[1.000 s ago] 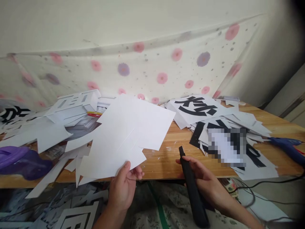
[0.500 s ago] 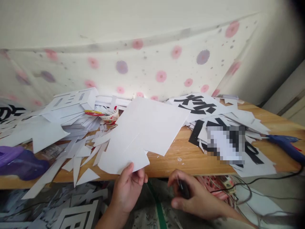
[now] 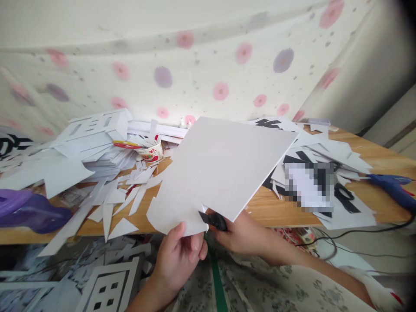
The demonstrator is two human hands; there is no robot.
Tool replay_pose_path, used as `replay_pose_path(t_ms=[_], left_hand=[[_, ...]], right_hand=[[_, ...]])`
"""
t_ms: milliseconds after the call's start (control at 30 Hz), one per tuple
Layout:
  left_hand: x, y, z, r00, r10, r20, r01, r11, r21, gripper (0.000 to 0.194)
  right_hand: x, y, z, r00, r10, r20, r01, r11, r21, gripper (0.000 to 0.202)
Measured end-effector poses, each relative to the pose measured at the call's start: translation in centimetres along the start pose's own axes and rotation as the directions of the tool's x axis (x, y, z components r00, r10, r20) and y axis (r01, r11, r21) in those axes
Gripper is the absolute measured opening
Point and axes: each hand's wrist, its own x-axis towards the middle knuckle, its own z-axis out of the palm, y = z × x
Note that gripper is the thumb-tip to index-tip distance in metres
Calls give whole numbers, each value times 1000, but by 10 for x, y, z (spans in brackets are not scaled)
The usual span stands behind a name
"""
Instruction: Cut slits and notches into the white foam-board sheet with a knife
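Note:
A large white sheet of stiff board [image 3: 224,169], with a notch in its lower edge, is tilted up over the table's front edge. My left hand [image 3: 182,255] pinches its lower left edge, thumb on top and fingers beneath. My right hand [image 3: 240,236] is wrapped round a black utility knife [image 3: 216,220], partly hidden by the fingers and the sheet. Its dark blade lies against the sheet at the notch. Faint slit lines show on the sheet's face.
White offcuts [image 3: 121,227] and a purple container [image 3: 32,212] lie left on the wooden table [image 3: 156,221]. Behind stands a patterned cup [image 3: 151,152] of tools. Black-marked sheets [image 3: 347,203] and a blue glue gun [image 3: 393,186] with a cord lie right. More scraps [image 3: 113,281] are below.
My right hand has moved left and up to the sheet, bringing the knife's blade to the notch. The sheet has shifted right and slightly up, still in my left hand. The view has tilted slightly.

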Motion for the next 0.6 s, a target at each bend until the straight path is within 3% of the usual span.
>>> replay_pose_path(t_ms=[167,400,600], left_hand=[[-5,2,5,998,-28,56,29,1000,-5,31],[-16,5,13,999,-38,29,36,997,61,38],[-20,4,17,999,-21,45,17,995,96,39]], right_hand=[[3,0,-1,998,-69,-5,69,995,-69,35],[3,-7,-1,998,-40,54,45,994,-96,31],[2,-13,-2,998,-61,17,62,995,-72,32]])
